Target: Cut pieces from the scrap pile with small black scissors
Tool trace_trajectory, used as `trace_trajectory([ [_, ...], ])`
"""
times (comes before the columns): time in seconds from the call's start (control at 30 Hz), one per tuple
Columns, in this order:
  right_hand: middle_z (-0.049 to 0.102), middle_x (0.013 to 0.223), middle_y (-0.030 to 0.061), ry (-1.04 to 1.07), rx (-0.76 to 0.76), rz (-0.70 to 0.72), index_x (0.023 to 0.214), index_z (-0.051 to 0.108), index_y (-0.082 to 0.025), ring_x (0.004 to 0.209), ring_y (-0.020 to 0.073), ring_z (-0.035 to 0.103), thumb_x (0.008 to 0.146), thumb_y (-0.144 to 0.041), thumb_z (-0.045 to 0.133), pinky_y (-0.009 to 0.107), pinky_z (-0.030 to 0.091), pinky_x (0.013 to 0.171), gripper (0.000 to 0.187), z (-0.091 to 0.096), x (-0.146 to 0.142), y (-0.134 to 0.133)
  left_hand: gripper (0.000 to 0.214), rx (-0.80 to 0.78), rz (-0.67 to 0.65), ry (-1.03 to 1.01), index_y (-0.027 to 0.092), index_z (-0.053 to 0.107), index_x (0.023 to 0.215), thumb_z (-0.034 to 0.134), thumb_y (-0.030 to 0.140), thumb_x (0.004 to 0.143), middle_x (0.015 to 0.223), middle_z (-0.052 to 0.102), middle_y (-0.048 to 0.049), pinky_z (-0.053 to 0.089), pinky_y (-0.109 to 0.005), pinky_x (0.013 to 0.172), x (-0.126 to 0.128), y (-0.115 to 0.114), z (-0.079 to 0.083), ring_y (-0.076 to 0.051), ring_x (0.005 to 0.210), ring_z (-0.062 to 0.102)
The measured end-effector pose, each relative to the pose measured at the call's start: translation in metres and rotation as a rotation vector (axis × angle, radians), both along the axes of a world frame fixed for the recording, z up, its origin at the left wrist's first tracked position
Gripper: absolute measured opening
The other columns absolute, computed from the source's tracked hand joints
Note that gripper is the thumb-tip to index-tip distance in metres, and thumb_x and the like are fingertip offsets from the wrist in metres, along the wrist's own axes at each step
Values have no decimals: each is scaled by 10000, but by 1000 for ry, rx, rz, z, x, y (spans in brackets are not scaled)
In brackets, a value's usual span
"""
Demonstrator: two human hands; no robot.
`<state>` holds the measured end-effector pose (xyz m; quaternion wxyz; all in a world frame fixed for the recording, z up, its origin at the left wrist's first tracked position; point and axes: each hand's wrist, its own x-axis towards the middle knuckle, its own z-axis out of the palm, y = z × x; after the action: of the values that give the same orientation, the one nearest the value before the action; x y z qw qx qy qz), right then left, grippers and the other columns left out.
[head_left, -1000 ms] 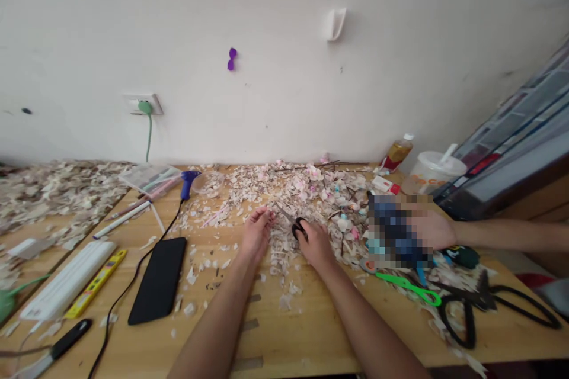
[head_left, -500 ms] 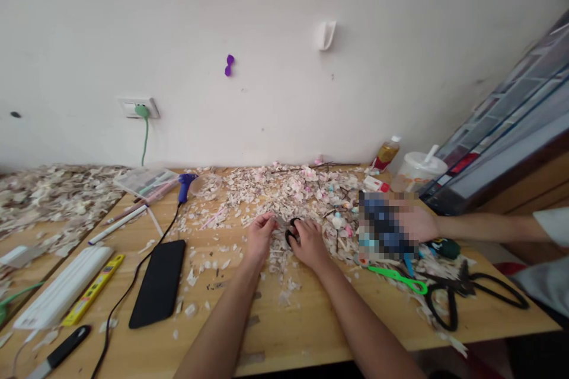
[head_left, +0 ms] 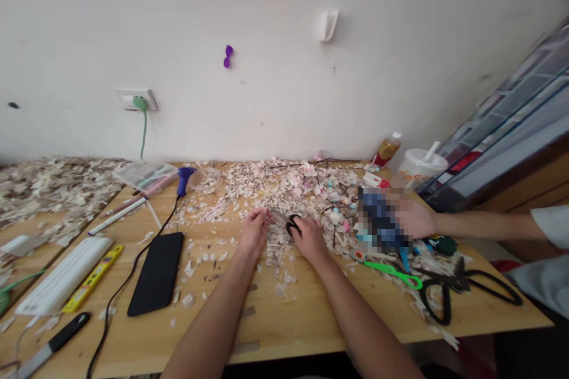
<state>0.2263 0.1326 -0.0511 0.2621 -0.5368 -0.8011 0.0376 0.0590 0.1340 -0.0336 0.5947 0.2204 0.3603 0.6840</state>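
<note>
My right hand [head_left: 310,238] is closed around the black handles of a pair of scissors [head_left: 292,224], whose blades point left toward my other hand. Just left of the blades, my left hand [head_left: 256,228] pinches something small and pale that I cannot make out. Beneath and beyond both hands spreads a heap of pale, petal-like scraps [head_left: 258,183], with pinkish-white blossoms [head_left: 306,169] on twigs among them.
On the left lie a black phone [head_left: 156,274], a blue glue gun [head_left: 183,180] with its cord, a yellow box cutter packet [head_left: 93,279] and a white power strip [head_left: 64,275]. At right are a co-worker's hand [head_left: 420,219], large black-handled shears [head_left: 447,296], green scissors [head_left: 395,274] and a lidded cup [head_left: 420,167].
My left hand has shifted slightly left, away from the scissors, and the blades show more clearly between my hands. The whole view has tipped a little; the co-worker's hand stays in place.
</note>
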Motion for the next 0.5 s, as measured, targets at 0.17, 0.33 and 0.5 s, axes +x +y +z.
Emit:
trace_trajectory([
  [0.17,634,871,37,-8,27,31,934,568,-216,905,210,521,856,-204,493,337,292,834,109,4,-3,-2,273,2,0,65,164,629,777,774,332,619,710,612,13,465,-242,694,-1,0,-2,-96,633,565],
  [0.33,614,917,61,-27,37,-10,982,538,-189,944,241,490,820,-280,542,350,290,825,186,3,-6,-3,292,12,-12,294,169,658,829,704,420,686,691,627,2,438,-238,662,-1,3,-9,-122,641,570],
  [0.5,618,865,49,-32,20,4,922,540,-202,888,226,505,835,-281,530,344,288,808,119,2,-5,-3,303,-2,-15,429,163,684,847,704,416,683,648,632,-3,419,-241,632,-3,5,-15,-129,611,552],
])
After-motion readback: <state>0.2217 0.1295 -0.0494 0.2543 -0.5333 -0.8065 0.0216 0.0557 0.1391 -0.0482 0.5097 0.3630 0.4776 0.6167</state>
